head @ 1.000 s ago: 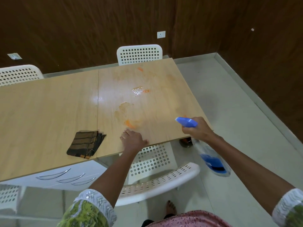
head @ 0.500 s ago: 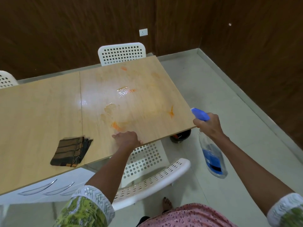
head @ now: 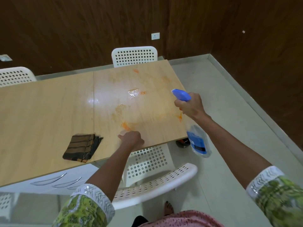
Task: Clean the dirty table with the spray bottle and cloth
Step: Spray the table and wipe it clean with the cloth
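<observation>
A light wooden table (head: 49, 112) carries orange smears (head: 125, 126) and a wet patch (head: 134, 93) on its right half. My right hand (head: 190, 105) grips a clear spray bottle (head: 198, 141) with a blue trigger head and blue liquid, held over the table's right edge with the nozzle pointing left over the stains. My left hand (head: 132, 139) rests on the table near the front edge, fingers loosely curled, holding nothing. A folded dark brown striped cloth (head: 82, 147) lies on the table to the left of that hand, untouched.
White perforated chairs stand at the far side (head: 134, 56), far left (head: 15, 76) and right in front of me (head: 157, 181). A white drawer unit (head: 54, 181) sits under the table. Dark wood walls close the room; grey floor lies to the right.
My right hand has lifted the spray bottle up and back over the table's right edge. My left hand has curled its fingers slightly. The cloth has stayed put.
</observation>
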